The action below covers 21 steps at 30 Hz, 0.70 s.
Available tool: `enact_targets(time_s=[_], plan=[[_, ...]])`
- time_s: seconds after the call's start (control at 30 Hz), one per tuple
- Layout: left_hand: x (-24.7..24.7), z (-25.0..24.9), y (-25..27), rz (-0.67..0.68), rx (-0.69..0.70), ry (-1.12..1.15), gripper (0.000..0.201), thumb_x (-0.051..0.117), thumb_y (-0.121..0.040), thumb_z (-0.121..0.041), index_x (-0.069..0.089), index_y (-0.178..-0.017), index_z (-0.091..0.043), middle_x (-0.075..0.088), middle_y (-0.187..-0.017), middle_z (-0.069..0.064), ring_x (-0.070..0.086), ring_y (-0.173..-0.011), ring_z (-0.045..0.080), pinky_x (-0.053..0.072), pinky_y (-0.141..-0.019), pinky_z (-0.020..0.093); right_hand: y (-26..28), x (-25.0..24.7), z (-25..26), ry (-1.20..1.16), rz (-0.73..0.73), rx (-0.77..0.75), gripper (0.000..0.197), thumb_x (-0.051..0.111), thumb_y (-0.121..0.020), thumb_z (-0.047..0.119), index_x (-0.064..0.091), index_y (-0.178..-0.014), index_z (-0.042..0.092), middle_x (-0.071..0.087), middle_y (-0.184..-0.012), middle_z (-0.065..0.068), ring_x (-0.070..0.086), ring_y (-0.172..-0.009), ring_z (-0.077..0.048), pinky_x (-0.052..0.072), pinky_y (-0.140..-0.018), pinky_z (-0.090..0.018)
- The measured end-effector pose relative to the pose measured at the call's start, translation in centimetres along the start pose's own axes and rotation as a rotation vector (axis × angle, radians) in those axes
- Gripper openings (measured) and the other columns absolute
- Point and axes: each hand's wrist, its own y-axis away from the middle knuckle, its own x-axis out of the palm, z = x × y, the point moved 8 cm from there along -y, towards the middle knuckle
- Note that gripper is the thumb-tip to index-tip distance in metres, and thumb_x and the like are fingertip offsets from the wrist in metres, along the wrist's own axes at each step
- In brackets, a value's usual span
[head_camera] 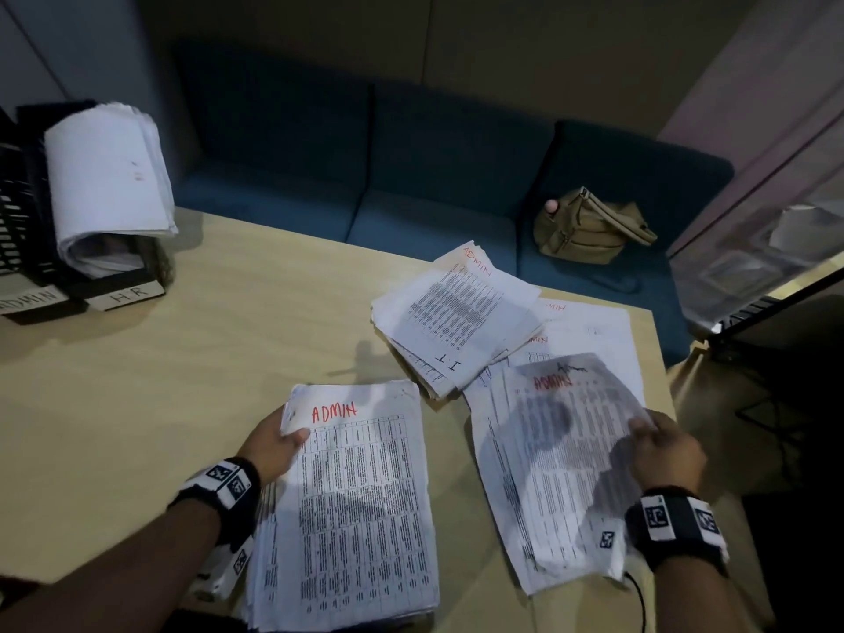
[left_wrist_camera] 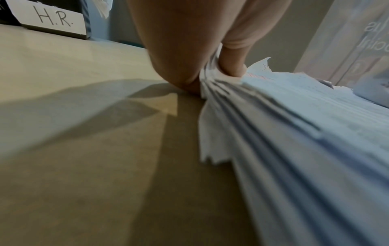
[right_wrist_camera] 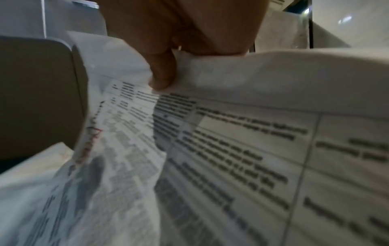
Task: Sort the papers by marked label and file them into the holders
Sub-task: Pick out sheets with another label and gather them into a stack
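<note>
A thick stack of printed sheets topped by one marked ADMIN (head_camera: 356, 500) lies near the front of the table. My left hand (head_camera: 278, 443) grips its top left corner, thumb (left_wrist_camera: 232, 66) on top of the stack (left_wrist_camera: 294, 133). My right hand (head_camera: 657, 450) pinches the right edge of a thin ADMIN sheet (head_camera: 566, 459) and lifts it off the papers beneath; the thumb (right_wrist_camera: 163, 71) presses that sheet (right_wrist_camera: 231, 158). A messy pile with ADMIN and IT sheets (head_camera: 456, 317) lies behind. Black holders labelled ADMIN (head_camera: 27, 299) and HR (head_camera: 128, 294) stand at far left.
A curled bundle of papers (head_camera: 109, 175) hangs over the HR holder (left_wrist_camera: 56, 18). A blue sofa (head_camera: 411, 175) runs behind the wooden table (head_camera: 182, 381), with a tan bag (head_camera: 589, 228) on it. A dark cable (head_camera: 639, 596) lies near my right wrist.
</note>
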Motion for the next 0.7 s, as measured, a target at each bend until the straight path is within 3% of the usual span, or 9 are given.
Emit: enact_targets(time_s=[0.1,0.2,0.27,0.33,0.47,0.53,0.57,0.63,0.7], plan=[[0.0,0.0,0.1,-0.018,-0.013,0.042,0.038,0.052,-0.094,-0.017,0.050,-0.132,-0.020,0.063,-0.107,0.005,0.058,-0.089,0.022,0.045,-0.069,0.030,-0.1,-2.6,2.5,-0.126,-0.011,-0.130,0.015,0.060,-0.088,0.006,0.069,-0.099,0.003,0.066,-0.086,-0.025,0.063,-0.089,-0.038,0.038,-0.074,-0.030],[-0.1,-0.4,0.2,-0.058,-0.006,0.115,0.032,0.052,-0.094,-0.014,0.054,-0.126,-0.018,0.065,-0.101,0.007,0.058,-0.081,0.021,0.046,-0.063,0.028,0.2,-4.1,4.3,-0.238,0.030,-0.190,0.014,0.061,-0.090,0.017,0.065,-0.080,0.008,0.062,-0.074,-0.021,0.060,-0.074,-0.029,0.041,-0.067,-0.034],[-0.3,-0.5,0.1,-0.094,-0.009,0.177,0.030,0.054,-0.093,-0.012,0.056,-0.122,-0.016,0.065,-0.104,0.009,0.060,-0.088,0.026,0.047,-0.070,0.031,0.9,-3.4,5.7,-0.297,0.048,-0.220,0.027,0.063,-0.087,0.030,0.057,-0.070,0.010,0.061,-0.067,-0.018,0.056,-0.065,-0.025,0.045,-0.061,-0.037],[-0.2,-0.4,-0.1,-0.106,-0.013,0.224,0.031,0.059,-0.091,-0.014,0.057,-0.122,-0.014,0.066,-0.107,0.010,0.061,-0.096,0.031,0.049,-0.080,0.037,2.0,-0.6,7.0,-0.326,0.097,-0.208,0.024,0.058,-0.078,0.033,0.056,-0.068,0.012,0.062,-0.066,-0.012,0.055,-0.062,-0.020,0.046,-0.058,-0.036],[0.4,-0.5,-0.2,-0.077,-0.017,0.330,0.029,0.064,-0.088,-0.018,0.061,-0.117,-0.023,0.067,-0.113,0.005,0.061,-0.107,0.031,0.047,-0.095,0.049,5.5,8.7,9.4,-0.435,0.332,-0.186,0.009,0.056,-0.074,0.012,0.062,-0.079,0.015,0.065,-0.069,0.003,0.054,-0.055,0.010,0.042,-0.054,-0.021],[0.7,-1.6,0.3,-0.059,0.025,0.432,0.024,0.060,-0.092,-0.016,0.060,-0.115,-0.023,0.066,-0.116,0.005,0.059,-0.114,0.031,0.044,-0.098,0.045,7.7,12.9,9.6,-0.415,0.456,-0.108,0.019,0.051,-0.081,-0.002,0.061,-0.085,0.014,0.063,-0.071,0.006,0.056,-0.056,0.005,0.043,-0.049,-0.015],[0.8,-2.3,0.7,-0.056,0.056,0.477,0.024,0.057,-0.094,-0.018,0.058,-0.118,-0.020,0.063,-0.118,0.003,0.057,-0.117,0.028,0.043,-0.097,0.039,8.9,14.8,9.7,-0.390,0.516,-0.068,0.021,0.047,-0.083,-0.004,0.060,-0.090,0.012,0.063,-0.073,0.004,0.058,-0.060,-0.004,0.044,-0.047,-0.014],[1.0,-3.4,1.4,-0.032,0.098,0.469,0.037,0.053,-0.095,-0.031,0.050,-0.131,-0.021,0.056,-0.124,-0.003,0.052,-0.118,0.019,0.038,-0.097,0.033,10.9,17.7,9.9,-0.354,0.582,-0.035,0.022,0.044,-0.086,0.000,0.057,-0.101,0.008,0.064,-0.085,-0.003,0.062,-0.075,-0.019,0.051,-0.052,-0.024],[1.6,-4.0,1.6,0.027,0.143,0.391,0.063,0.060,-0.086,-0.049,0.038,-0.141,-0.027,0.047,-0.136,-0.011,0.046,-0.124,0.013,0.035,-0.105,0.036,12.4,19.7,10.0,-0.367,0.625,0.003,0.028,0.044,-0.087,0.003,0.053,-0.112,0.009,0.065,-0.099,-0.006,0.064,-0.089,-0.025,0.058,-0.064,-0.034]])
